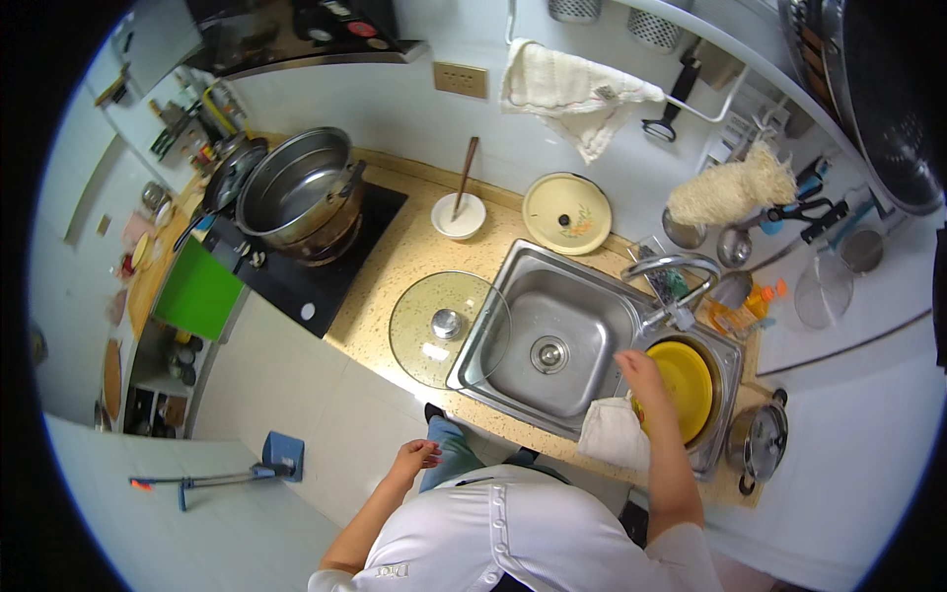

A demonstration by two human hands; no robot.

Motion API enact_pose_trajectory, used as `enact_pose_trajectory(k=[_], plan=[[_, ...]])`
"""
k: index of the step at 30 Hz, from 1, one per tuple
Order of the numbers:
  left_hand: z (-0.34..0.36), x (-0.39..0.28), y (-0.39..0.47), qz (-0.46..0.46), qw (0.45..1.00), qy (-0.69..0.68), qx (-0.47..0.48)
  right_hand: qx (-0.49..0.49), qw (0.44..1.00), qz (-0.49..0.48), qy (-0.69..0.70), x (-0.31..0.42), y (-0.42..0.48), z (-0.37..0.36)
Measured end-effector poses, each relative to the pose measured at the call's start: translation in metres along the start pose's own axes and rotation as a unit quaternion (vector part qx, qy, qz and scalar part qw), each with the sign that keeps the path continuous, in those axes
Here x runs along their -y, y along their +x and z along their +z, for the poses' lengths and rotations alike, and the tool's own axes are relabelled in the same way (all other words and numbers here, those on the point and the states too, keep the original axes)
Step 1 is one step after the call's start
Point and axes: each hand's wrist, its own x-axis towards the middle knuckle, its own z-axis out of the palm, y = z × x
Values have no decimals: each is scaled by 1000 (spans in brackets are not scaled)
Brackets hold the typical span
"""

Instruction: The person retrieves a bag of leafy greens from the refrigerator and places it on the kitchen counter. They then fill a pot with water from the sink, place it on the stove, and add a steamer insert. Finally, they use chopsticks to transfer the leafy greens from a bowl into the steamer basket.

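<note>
My right hand is over the divider of the stainless-steel double sink, just left of a yellow plastic basin in the smaller bowl. No object shows in it, though its fingers are partly hidden from above. A white cloth hangs over the sink's front edge below my wrist. At my side, away from the counter, my left hand is bare, its fingers loosely bent. A glass lid with a metal knob lies partly on the counter and partly over the sink's left rim.
A large metal pot stands on the black cooktop. Chopsticks rest in a white bowl. Near the wall are a cream lid, the faucet and an orange soap bottle. A lidded pot is at right.
</note>
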Motion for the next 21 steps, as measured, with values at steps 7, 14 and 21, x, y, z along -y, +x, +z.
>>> enact_pose_trajectory(k=[7, 14, 21], plan=[[-72, -28, 42, 2, 999, 16, 40, 72, 997, -19, -22, 96, 34, 55], [-132, -87, 98, 26, 995, 49, 88, -211, 964, -155, 45, 282, 75, -64], [-129, -148, 93, 81, 971, 155, 163, -540, 779, -132, 291, 318, 102, -240]])
